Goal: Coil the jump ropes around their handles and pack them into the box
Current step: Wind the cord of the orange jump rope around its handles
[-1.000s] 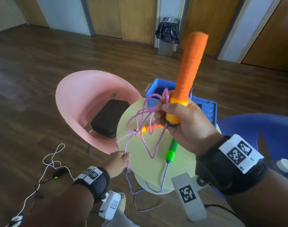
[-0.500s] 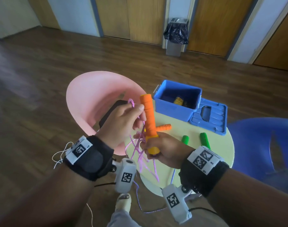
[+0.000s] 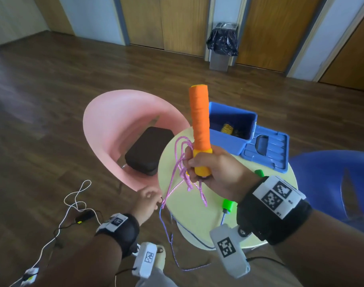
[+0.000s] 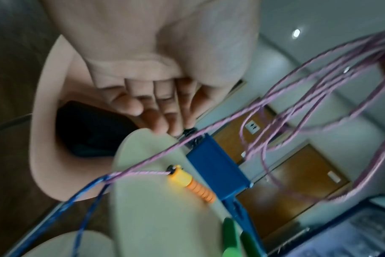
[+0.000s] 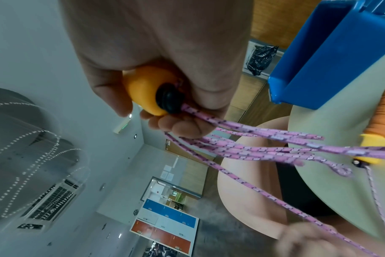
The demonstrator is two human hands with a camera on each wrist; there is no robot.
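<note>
Since half a second ago, the left hand has dropped from the handle to the desk edge, fingertips pinching the pink rope: light, limp, tangle-prone. Right hand is fisted round the upright orange handle, stiff, grippy, pinning loops. Blue box sits beyond. No legible writing.

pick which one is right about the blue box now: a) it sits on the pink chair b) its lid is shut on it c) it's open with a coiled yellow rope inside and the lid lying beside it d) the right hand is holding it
c: the blue box stands open on the round table with a coiled yellow rope inside, and its lid lies flat beside it.
</note>
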